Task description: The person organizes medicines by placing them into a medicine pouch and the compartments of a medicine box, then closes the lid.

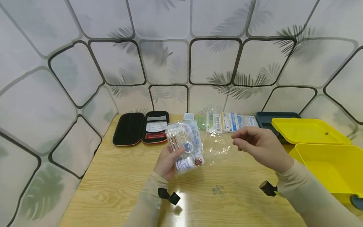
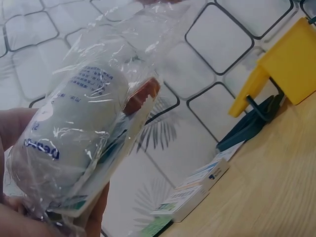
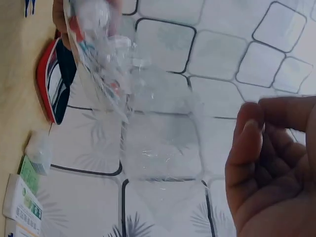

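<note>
Left grip (image 1: 167, 162) grasps one clear bag (image 1: 189, 169) in the head view — thumb across its front. Farther right, the right grip (image 1: 259, 146) has thumb and fingertips drawn together near loose clear film (image 1: 218, 149); whether it pinches any, I cannot tell. Good handling probably means a firm left hold low on the bag and its open end tipped up, so nothing slides out.

Counted around them: one open black case (image 1: 129, 129) beyond and left of the left grip; one yellow box (image 1: 326, 162) right of the right grip; small metal pieces (image 1: 218, 190), too tangled to count, on the counter (image 1: 127, 176) nearer than both.

Left wrist view: inside the held bag, one white blue-printed bundle (image 2: 74, 128) and one copper-coloured round piece (image 2: 143, 96).

Right wrist view: curled right fingers (image 3: 247, 143) — film reaching toward them, no visible contact.
</note>
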Demonstrator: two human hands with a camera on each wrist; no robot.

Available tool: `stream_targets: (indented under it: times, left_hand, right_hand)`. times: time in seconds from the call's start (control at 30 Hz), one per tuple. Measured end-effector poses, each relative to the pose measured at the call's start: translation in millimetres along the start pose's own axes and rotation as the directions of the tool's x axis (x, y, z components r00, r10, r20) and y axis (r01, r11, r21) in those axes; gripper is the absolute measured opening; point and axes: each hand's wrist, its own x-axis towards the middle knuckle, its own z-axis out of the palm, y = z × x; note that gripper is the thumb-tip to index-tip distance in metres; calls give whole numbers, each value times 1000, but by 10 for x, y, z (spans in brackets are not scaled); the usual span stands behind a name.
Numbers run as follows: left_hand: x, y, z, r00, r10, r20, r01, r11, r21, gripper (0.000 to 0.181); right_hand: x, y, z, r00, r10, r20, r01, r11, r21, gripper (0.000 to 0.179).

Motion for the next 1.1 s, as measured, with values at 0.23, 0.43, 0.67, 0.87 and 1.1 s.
stream_targets:
  times: [0.23, 0.43, 0.67, 0.87, 1.1]
  left_hand:
    - [28, 118, -72, 995, 85, -56, -89, 993, -72, 48]
    - [26, 148, -91, 994, 94, -51, -98, 991, -86, 49]
    - [17, 140, -70, 995, 90, -47, -94, 992, -88, 51]
    - [10, 145, -62, 996, 78, -42, -82, 992, -94, 53]
    - [12, 131, -61, 995, 92, -34, -95, 993, -77, 53]
  right_hand:
    - [-166, 339, 236, 921, 47, 386, -43, 999, -18, 10]
    - [-327, 939, 594, 824, 214, 524, -105, 968, -230, 22]
    - [-499, 1161, 846, 780, 248, 574, -79, 950, -303, 44]
    - [-600, 1181, 971, 801, 197, 566, -4, 946, -324, 51]
    - [-638, 1248, 1043, 853, 110, 511, 61, 950, -306, 23]
